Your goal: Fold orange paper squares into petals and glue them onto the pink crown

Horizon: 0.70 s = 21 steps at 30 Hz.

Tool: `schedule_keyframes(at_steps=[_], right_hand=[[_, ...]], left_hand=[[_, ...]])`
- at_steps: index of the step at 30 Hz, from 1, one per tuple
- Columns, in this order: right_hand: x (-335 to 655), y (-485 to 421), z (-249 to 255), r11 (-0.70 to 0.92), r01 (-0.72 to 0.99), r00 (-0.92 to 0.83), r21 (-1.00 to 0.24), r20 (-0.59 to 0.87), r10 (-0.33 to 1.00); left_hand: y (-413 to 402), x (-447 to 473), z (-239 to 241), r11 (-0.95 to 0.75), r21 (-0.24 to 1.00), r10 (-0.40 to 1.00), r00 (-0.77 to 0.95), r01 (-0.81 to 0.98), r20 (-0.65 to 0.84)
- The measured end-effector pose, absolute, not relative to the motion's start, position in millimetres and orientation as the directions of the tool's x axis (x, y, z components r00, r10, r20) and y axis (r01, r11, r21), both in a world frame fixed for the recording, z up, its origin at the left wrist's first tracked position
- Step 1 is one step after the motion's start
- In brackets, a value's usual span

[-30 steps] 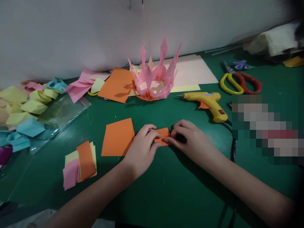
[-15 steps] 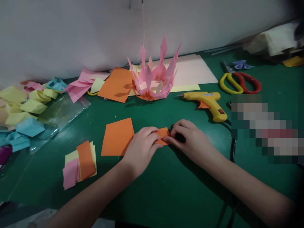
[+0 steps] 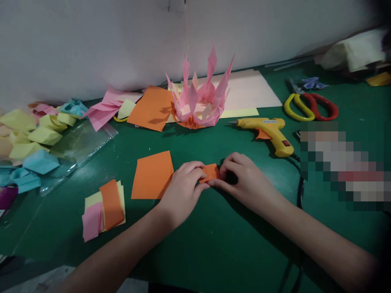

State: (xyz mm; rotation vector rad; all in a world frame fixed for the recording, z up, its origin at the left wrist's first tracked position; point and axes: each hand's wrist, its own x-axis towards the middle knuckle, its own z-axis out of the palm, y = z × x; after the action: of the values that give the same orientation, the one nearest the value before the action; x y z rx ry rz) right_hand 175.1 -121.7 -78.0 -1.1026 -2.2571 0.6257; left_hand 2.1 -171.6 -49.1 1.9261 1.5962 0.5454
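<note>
Between my two hands, on the green table, is a small folded piece of orange paper. The fingers of my left hand are closed on its left side, thumb along the near edge. My right hand pinches its right side, with the thumb at the near edge and curled fingers behind. Both thumb tips almost meet in front of the paper. Left of my left hand lies a larger sheet of orange paper, flat on the table. Farther left is a small stack of orange, yellow and pink paper slips.
A pink folded-paper crown stands behind my hands. To its right are a yellow hot glue gun and scissors with yellow and red handles. Folded paper pieces and a clear plastic bag lie at left. A wall rises behind.
My right thumb has slid from on top of the small orange paper down to its near edge, beside the left thumb. The whole view has shifted slightly.
</note>
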Motion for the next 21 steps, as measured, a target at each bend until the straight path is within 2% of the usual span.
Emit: schedule_keyframes(at_steps=[4,10,13,16,21], right_hand=[[177.5,-117.9,-78.4,0.541,0.535,-0.521,-0.649,0.251,0.816],[184.8,-112.5,-72.8,0.438,0.526,-0.55,-0.729,0.101,0.829],[186.1,-112.1,-70.4,0.407,0.516,-0.548,-0.754,0.075,0.833],[185.5,-113.3,-69.7,0.462,0.489,-0.58,-0.74,0.119,0.806],[185.5,-115.1,-76.2,0.615,0.478,-0.654,-0.627,0.214,0.726]], left_hand=[[-171.0,1.6,-49.5,-0.114,0.661,0.98,0.195,0.742,-0.049],[-170.8,-1.0,-51.3,-0.152,0.653,0.978,0.209,0.742,-0.011],[-171.1,-1.6,-52.8,-0.189,0.613,0.974,0.227,0.768,0.016],[-171.3,-1.5,-54.8,-0.225,0.545,0.968,0.248,0.807,0.032],[-172.1,-1.9,-56.8,-0.251,0.453,0.966,0.249,0.855,0.066]])
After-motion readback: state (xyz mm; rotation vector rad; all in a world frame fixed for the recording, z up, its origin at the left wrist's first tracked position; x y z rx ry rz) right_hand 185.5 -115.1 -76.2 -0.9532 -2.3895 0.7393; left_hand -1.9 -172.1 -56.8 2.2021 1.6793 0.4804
